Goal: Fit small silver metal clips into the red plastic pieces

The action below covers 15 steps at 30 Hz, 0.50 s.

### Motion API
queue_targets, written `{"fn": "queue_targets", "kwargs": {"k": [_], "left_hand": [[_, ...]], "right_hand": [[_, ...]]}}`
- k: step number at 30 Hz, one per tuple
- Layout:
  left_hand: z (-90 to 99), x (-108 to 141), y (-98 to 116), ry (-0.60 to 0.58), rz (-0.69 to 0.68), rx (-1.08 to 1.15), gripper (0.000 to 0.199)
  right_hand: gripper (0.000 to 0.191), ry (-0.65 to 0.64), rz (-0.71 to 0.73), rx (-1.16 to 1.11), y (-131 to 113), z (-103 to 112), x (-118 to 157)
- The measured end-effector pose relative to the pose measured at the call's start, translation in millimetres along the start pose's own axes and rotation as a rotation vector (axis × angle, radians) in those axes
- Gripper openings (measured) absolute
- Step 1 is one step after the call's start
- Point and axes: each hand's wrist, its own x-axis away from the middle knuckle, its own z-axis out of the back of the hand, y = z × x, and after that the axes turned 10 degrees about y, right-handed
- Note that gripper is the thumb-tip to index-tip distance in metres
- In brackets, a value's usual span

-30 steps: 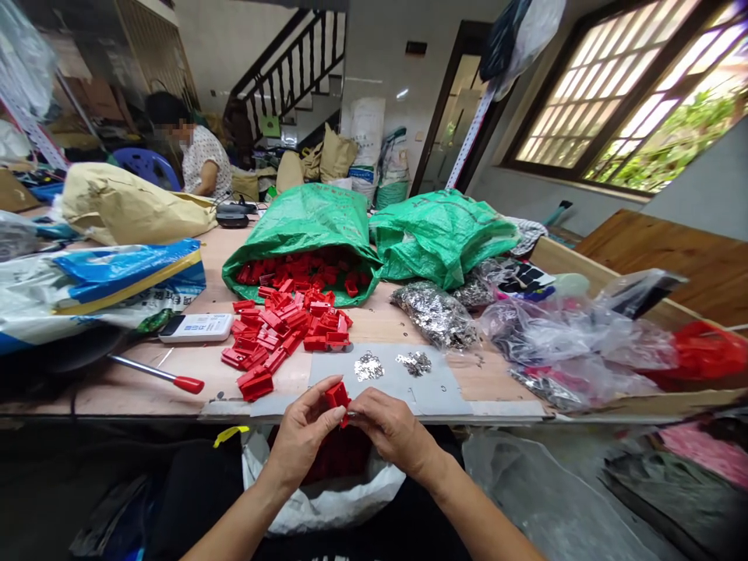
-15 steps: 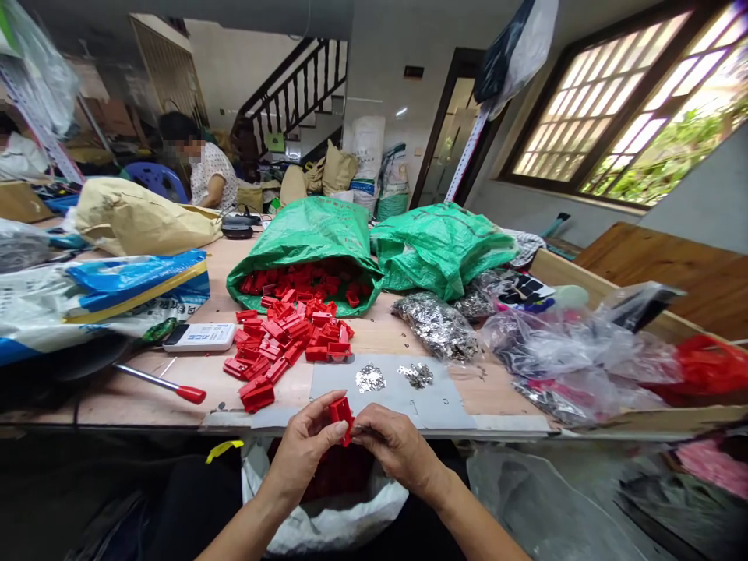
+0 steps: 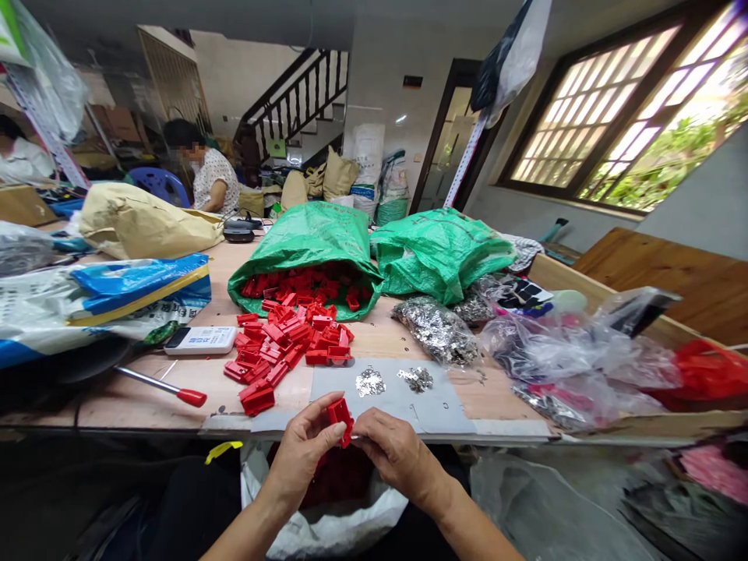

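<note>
Between the thumb and fingers of my left hand (image 3: 309,440) is a red plastic housing (image 3: 340,421), held up just beyond the table's front edge. My right hand (image 3: 394,448) is closed in a pinch beside its right side, with a small metal piece (image 3: 356,438) barely showing at the fingertips. Behind the hands, two little heaps of flat metal pieces, one on the left (image 3: 370,382) and one on the right (image 3: 416,379), lie on a grey mat (image 3: 336,397). Loose red housings (image 3: 272,347) spill from a green woven sack (image 3: 319,226).
A white sack (image 3: 333,530) hangs open below the hands, red parts inside. On the right are a clear bag of metal parts (image 3: 435,331) and a heap of plastic bags (image 3: 561,351). A red-tipped lever (image 3: 190,397) and white box (image 3: 202,340) are left. A person (image 3: 213,179) sits beyond.
The view has tilted slightly. Both hands stay together at the red housing; my right fingertips have shifted a little, and a bit of metal shows more clearly there.
</note>
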Motion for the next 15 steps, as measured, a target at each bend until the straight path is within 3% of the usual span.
{"fn": "queue_targets", "kwargs": {"k": [5,9,15], "left_hand": [[-0.8,2,2,-0.049,-0.009,0.092,0.046],[-1.5,3,4,-0.037,-0.061,0.101,0.043],[7.2,-10,-5,0.006,-0.281,-0.202,0.032]], "right_hand": [[0.006,0.054,-0.233,-0.208,-2,-1,-1],[0.018,0.074,-0.448,-0.319,0,-2,-1],[0.024,0.076,-0.382,-0.054,16,-4,3]]}}
